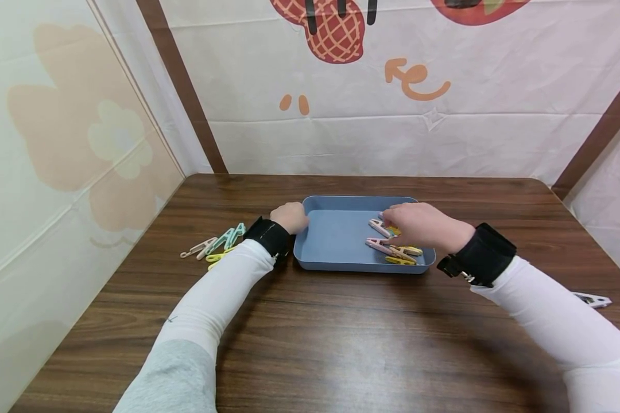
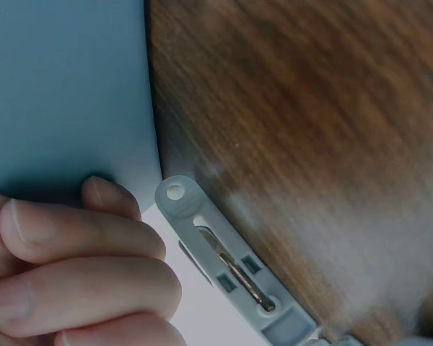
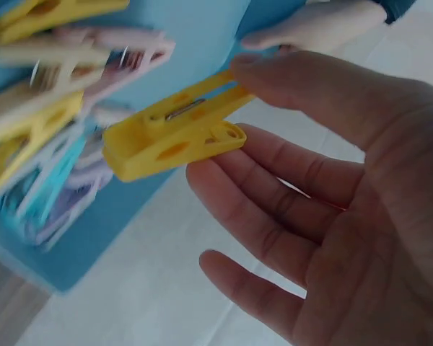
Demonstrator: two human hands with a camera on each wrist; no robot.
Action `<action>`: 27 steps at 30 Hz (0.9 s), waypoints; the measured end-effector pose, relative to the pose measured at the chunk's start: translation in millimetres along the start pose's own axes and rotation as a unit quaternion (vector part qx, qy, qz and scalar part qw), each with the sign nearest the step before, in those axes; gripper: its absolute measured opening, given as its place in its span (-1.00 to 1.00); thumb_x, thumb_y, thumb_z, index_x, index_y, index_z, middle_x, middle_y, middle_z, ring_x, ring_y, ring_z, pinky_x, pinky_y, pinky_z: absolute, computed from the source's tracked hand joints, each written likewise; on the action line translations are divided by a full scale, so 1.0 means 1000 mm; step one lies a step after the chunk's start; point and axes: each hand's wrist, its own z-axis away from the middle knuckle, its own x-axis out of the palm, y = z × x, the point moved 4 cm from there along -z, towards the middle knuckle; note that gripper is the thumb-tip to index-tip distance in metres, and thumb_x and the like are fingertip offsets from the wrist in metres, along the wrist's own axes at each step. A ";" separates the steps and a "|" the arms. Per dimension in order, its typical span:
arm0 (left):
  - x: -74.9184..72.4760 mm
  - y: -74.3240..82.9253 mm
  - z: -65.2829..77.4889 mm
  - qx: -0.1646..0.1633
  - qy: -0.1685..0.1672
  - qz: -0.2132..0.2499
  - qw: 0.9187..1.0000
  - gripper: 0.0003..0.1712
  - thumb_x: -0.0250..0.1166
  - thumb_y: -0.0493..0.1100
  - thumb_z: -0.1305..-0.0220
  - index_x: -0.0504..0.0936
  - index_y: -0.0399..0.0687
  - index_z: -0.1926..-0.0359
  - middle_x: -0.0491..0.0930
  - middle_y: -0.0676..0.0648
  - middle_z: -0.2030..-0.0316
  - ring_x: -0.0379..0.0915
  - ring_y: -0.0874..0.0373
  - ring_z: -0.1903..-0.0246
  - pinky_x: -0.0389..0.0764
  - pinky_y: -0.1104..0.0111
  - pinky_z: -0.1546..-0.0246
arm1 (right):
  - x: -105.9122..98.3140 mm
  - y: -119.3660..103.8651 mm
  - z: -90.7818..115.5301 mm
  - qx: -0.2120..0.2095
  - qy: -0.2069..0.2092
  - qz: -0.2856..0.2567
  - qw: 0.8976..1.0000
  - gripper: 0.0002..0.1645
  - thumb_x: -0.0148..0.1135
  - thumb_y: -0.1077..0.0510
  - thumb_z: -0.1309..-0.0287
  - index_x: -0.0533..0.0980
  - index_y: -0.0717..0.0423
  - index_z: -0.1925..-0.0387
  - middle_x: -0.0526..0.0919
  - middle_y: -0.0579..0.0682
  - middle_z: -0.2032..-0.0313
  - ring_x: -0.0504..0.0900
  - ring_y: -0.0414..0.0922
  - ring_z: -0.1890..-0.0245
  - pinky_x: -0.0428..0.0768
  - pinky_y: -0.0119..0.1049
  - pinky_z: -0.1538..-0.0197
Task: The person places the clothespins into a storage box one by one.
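Observation:
A shallow blue tray (image 1: 336, 229) stands on the table, with several clothespins (image 1: 377, 245) in pink, yellow and other colours at its right side. My right hand (image 1: 415, 222) is over that side. Between its thumb and fingers it pinches a yellow clothespin (image 3: 177, 133), while the lower fingers stay loosely extended. My left hand (image 1: 290, 218) grips the tray's left rim, its fingers (image 2: 86, 292) curled in the left wrist view. A pale grey clip (image 2: 227, 259) with a metal spring shows close beside those fingers.
Left of the tray, teal clothespins (image 1: 232, 236), a pale pink one (image 1: 198, 248) and yellow ones (image 1: 218, 256) lie on the wooden table (image 1: 341, 332). A white clip (image 1: 593, 299) lies at the far right, partly behind the right sleeve. Printed cloth hangs behind the table.

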 end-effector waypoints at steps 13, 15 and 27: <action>0.003 -0.003 -0.004 0.005 0.002 0.004 1.000 -0.59 -0.02 -0.18 -0.35 0.26 -0.01 0.69 0.30 0.00 0.65 0.34 0.13 0.61 0.36 0.29 0.57 | 0.035 -0.014 -0.024 -0.037 -0.067 -0.084 0.994 -0.73 0.45 0.08 -0.07 0.62 0.16 0.27 0.57 -0.13 0.47 0.49 -0.21 0.44 0.53 -0.30 0.28; 0.003 -0.002 -0.004 0.005 0.003 0.002 1.000 -0.59 -0.02 -0.17 -0.36 0.26 -0.01 0.68 0.30 0.00 0.64 0.34 0.13 0.60 0.36 0.29 0.57 | 0.036 -0.014 -0.026 -0.045 -0.071 -0.093 0.992 -0.75 0.46 0.10 -0.06 0.62 0.17 0.30 0.54 -0.14 0.52 0.47 -0.21 0.47 0.51 -0.31 0.32; 0.000 0.001 0.002 -0.003 0.001 0.005 1.000 -0.59 -0.02 -0.15 -0.39 0.31 -0.02 0.66 0.34 0.00 0.65 0.34 0.13 0.60 0.36 0.29 0.55 | 0.042 -0.014 -0.035 -0.027 -0.057 -0.095 0.994 -0.76 0.45 0.07 -0.07 0.60 0.11 0.31 0.51 -0.12 0.51 0.46 -0.18 0.46 0.47 -0.30 0.33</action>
